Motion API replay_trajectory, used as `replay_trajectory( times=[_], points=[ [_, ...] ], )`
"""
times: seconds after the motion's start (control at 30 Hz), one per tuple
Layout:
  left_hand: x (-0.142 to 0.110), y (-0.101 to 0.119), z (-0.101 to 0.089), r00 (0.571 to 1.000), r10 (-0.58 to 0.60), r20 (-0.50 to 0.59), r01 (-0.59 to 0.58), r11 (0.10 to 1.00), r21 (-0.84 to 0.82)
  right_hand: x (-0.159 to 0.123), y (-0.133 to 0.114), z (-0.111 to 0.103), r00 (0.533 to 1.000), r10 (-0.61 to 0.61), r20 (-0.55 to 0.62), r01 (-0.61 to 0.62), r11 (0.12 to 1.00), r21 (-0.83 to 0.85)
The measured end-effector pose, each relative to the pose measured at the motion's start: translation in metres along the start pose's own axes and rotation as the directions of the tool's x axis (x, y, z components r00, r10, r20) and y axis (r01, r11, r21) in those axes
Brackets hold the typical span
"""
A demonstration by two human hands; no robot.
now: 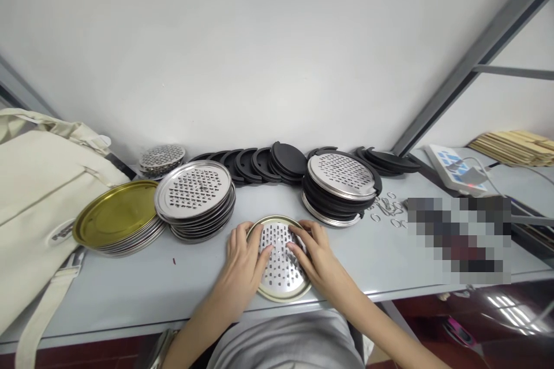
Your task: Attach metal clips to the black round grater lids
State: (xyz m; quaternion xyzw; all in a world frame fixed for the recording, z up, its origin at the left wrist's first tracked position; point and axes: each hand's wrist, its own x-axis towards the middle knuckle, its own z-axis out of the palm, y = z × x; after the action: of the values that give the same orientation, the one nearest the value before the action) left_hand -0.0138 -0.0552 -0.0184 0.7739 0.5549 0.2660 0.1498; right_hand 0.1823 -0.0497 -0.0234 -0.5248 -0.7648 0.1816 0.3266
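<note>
A round metal grater plate (pixel 279 262) with rows of holes lies in a gold-rimmed round metal lid (pixel 285 298) at the table's front edge. My left hand (pixel 244 259) grips the left side, its thumb on the grater plate and its fingers curled at the rim. On the other side my right hand (pixel 319 252) holds the right edge, thumb and fingers over the plate. Left of them stands a stack of lids with a grater plate on top (pixel 194 187). To the right is a stack of black rings and grater plates (pixel 341 176).
Gold lids (pixel 119 216) are stacked at left beside a cream bag (pixel 52 184). Thin grater plates (pixel 162 157) and black round parts (pixel 288 159) line the wall. Metal rings (pixel 387 206) lie loose at right, near a white box (pixel 454 170) and wooden pieces (pixel 515 147).
</note>
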Motion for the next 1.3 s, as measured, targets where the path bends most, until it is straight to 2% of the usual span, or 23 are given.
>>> replay_trajectory(
  times=[0.17,0.37,0.77,0.97,1.1,1.3],
  points=[
    [-0.001,-0.001,0.0,1.0,0.013,-0.013,-0.013,1.0,-0.01,0.0,-0.002,0.0,1.0,-0.017,-0.006,0.017,1.0,-0.008],
    [-0.001,-0.002,0.001,1.0,0.017,-0.006,-0.017,1.0,-0.021,0.002,-0.004,-0.001,0.998,-0.028,0.051,0.029,0.999,-0.032],
    [-0.003,0.001,-0.002,1.0,0.01,0.02,-0.011,0.999,0.046,0.006,-0.006,-0.004,0.997,-0.01,0.08,0.011,1.0,-0.007],
    [0.007,0.014,-0.009,0.998,0.016,0.057,-0.023,0.992,0.124,0.006,-0.005,-0.005,0.997,-0.03,0.065,0.031,0.999,-0.013],
    [0.013,0.022,-0.001,1.0,0.025,0.016,-0.027,0.985,0.168,0.005,-0.005,-0.005,0.997,-0.016,0.071,0.015,1.0,0.007],
    [0.01,0.019,0.009,0.998,0.053,-0.026,-0.047,0.977,0.21,0.006,-0.004,-0.005,0.995,-0.006,0.103,0.002,0.999,0.04]
  ],
)
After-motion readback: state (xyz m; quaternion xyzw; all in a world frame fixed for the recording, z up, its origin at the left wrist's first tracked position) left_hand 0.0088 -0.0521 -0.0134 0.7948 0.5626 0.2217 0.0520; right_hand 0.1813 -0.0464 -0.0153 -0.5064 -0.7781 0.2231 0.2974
